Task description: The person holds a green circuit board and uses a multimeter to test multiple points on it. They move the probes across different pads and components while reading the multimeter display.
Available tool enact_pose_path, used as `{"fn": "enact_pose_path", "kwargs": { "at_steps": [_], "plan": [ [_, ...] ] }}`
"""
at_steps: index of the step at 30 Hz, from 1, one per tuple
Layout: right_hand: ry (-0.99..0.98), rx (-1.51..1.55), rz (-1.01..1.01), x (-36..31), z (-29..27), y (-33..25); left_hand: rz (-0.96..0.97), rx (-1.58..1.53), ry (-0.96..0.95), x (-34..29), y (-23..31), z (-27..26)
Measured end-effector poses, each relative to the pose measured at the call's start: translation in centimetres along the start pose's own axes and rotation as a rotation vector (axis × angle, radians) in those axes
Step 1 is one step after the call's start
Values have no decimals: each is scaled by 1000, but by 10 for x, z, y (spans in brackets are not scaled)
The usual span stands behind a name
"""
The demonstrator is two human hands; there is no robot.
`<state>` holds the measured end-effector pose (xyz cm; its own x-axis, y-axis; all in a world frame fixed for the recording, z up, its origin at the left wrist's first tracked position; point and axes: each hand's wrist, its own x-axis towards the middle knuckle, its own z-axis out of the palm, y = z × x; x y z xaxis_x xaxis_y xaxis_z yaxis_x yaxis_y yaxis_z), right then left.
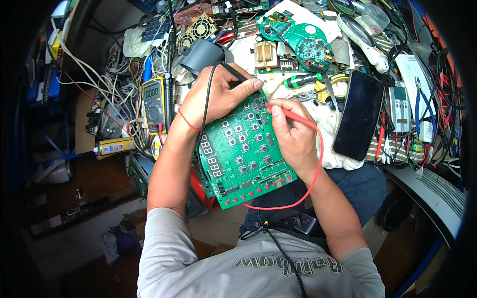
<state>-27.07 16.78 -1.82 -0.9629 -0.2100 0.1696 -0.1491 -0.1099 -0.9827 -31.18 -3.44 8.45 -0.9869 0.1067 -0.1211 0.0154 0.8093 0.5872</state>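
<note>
A green circuit board (243, 164) with push buttons, digit displays and a row of red parts lies tilted in front of me, overhanging the bench's near edge. My left hand (223, 92) is closed around a black test probe (233, 72) over the board's far left part. My right hand (294, 129) pinches a red test probe (292, 116), its tip end at the board's far right edge. From it a red lead (320, 159) loops down under the board. Left of my forearm stands a yellow multimeter (154, 105) with its display lit. The probe tips are too small to make out.
A black phone (358, 115) lies at the right, beside green-handled screwdriver (303, 80) and pliers. Round green boards (314, 52), a grey cup-shaped part (202, 57) and a magnifying glass (362, 42) lie behind. Tangled wires (94, 74) and a yellow can (114, 146) are left.
</note>
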Motion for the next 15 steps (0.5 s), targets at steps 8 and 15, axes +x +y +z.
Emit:
{"fn": "enact_pose_path", "kwargs": {
  "at_steps": [8, 15],
  "plan": [
    [58, 46, -36, 1, 4, 2, -61, -12, -56, -1, 8, -3],
    [63, 38, -43, 1, 4, 2, 23, -48, 16, 1, 4, 0]
  ]
}}
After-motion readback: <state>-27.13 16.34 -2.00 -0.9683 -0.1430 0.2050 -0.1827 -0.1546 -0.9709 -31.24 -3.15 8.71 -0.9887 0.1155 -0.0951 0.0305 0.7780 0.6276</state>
